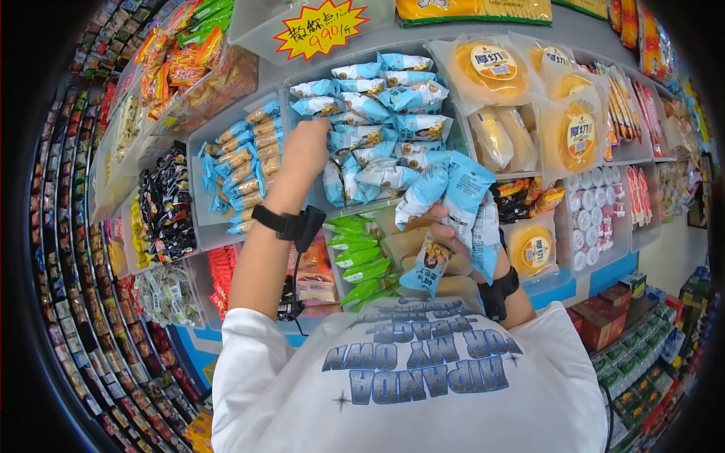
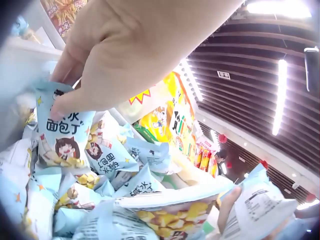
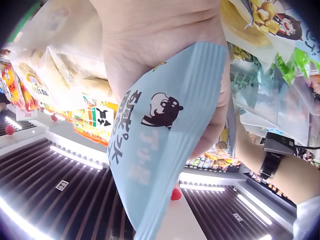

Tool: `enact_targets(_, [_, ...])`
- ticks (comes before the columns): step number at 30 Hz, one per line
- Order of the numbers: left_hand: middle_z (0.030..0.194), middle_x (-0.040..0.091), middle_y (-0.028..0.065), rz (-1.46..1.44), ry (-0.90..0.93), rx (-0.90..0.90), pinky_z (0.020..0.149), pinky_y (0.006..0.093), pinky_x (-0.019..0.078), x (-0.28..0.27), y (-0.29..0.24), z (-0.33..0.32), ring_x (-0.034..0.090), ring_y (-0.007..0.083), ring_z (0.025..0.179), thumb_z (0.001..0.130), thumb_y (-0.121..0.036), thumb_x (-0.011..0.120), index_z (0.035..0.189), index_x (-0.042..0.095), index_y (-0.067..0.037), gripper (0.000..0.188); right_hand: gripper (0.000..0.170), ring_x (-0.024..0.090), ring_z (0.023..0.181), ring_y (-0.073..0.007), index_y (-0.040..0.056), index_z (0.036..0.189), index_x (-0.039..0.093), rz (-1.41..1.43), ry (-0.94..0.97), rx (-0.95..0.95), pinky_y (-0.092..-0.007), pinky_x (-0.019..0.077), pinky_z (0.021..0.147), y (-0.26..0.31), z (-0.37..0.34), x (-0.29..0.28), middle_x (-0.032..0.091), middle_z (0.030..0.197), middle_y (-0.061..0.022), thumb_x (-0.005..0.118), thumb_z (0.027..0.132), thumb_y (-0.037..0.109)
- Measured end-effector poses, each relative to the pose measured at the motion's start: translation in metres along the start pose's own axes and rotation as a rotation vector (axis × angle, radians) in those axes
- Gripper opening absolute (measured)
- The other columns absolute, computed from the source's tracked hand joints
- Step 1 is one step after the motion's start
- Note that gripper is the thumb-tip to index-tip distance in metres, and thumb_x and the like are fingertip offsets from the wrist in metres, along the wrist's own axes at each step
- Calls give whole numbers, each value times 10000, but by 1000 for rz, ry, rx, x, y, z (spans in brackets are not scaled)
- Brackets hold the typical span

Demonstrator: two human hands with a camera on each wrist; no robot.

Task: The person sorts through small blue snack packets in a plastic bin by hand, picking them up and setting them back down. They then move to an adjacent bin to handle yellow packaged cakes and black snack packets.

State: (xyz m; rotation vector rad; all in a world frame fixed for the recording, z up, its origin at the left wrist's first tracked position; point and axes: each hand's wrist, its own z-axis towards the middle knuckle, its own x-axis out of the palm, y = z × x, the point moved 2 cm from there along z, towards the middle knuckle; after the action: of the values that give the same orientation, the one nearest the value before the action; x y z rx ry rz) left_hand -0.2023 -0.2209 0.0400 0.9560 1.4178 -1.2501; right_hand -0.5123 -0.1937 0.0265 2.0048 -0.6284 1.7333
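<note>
My left hand [image 1: 306, 151] reaches into a clear plastic bin [image 2: 172, 196] of light-blue snack packets [image 1: 414, 96]. In the left wrist view its thumb and fingers pinch the top of one blue snack packet [image 2: 64, 131], printed with a cartoon face and bread cubes. Several packets of the same kind are bunched in my right hand [image 1: 447, 226], close to my chest. One of these held packets [image 3: 155, 125] fills the middle of the right wrist view, with the palm behind it. The packets partly hide the right fingers.
Left of the bin stands another of blue-and-brown packets [image 1: 245, 162]. Round yellow cakes in bags [image 1: 491, 72] lie to the right. Green packets [image 1: 362, 260] sit nearer my body. A yellow price sign [image 1: 320, 29] stands at the back.
</note>
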Motion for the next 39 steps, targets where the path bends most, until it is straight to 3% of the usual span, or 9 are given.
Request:
enact_targets(4, [875, 662, 236, -27, 0, -10, 773, 466, 508, 29, 7, 12, 636, 423, 905, 710, 92, 602, 907, 636, -14, 226, 469, 535, 916, -217, 94, 1233, 547, -71, 75, 25, -325, 416, 631, 3, 1, -6, 589, 1127, -86, 465, 960, 467])
enact_targets(14, [871, 668, 241, 114, 18, -118, 785, 454, 524, 46, 15, 22, 653, 404, 886, 728, 59, 587, 864, 689, -16, 186, 476, 546, 867, -205, 84, 1203, 554, -86, -8, -1, -308, 419, 595, 2, 1, -3, 597, 1077, -75, 411, 983, 481])
enact_targets(17, [918, 678, 258, 70, 148, -78, 794, 465, 558, 41, 10, 14, 671, 417, 906, 755, 55, 593, 835, 694, 22, 133, 484, 543, 860, -205, 80, 1196, 555, -84, -60, -10, -310, 417, 590, 1, 0, -2, 593, 1071, -75, 404, 984, 488])
enact_targets(22, [842, 671, 246, 143, -71, -13, 784, 475, 538, 24, -11, 6, 668, 401, 857, 750, -16, 633, 853, 695, 16, 124, 486, 537, 862, -214, 81, 1185, 551, -99, -57, -28, -312, 413, 588, 1, -1, -6, 590, 1075, -79, 390, 987, 495])
enact_targets(29, [827, 666, 266, 163, 47, -145, 723, 494, 547, 46, 12, 11, 669, 411, 827, 779, -74, 642, 797, 714, -26, 88, 501, 540, 876, -219, 75, 1213, 541, -44, -2, -17, -320, 417, 594, 0, 0, -7, 591, 1092, -85, 393, 987, 497])
enact_targets(32, [856, 675, 259, 194, 154, -177, 746, 482, 548, 31, 6, 17, 671, 405, 840, 799, -102, 638, 839, 726, -41, 114, 505, 543, 871, -220, 75, 1227, 538, -54, -9, -23, -318, 420, 594, 1, 1, -5, 594, 1099, -88, 395, 987, 496])
enact_targets(35, [888, 685, 237, 178, 111, -171, 773, 476, 540, 3, -2, 14, 674, 394, 851, 825, -96, 622, 897, 730, -34, 144, 511, 547, 862, -221, 77, 1237, 537, -61, -4, -3, -314, 421, 591, 0, 0, -6, 597, 1098, -89, 401, 985, 501])
enact_targets(37, [886, 687, 218, 36, -99, -36, 770, 442, 537, -26, -10, 15, 669, 393, 834, 867, -120, 618, 933, 732, -33, 158, 520, 546, 856, -226, 74, 1246, 529, -77, -1, -23, -317, 425, 596, 1, 1, -6, 597, 1096, -89, 402, 985, 505])
enact_targets(39, [842, 705, 175, -139, -45, -19, 749, 375, 533, -60, -41, 2, 691, 326, 807, 901, -185, 635, 984, 721, -29, 197, 524, 550, 860, -226, 67, 1247, 529, -68, 7, -10, -317, 425, 594, 1, 2, -10, 598, 1105, -98, 388, 990, 502])
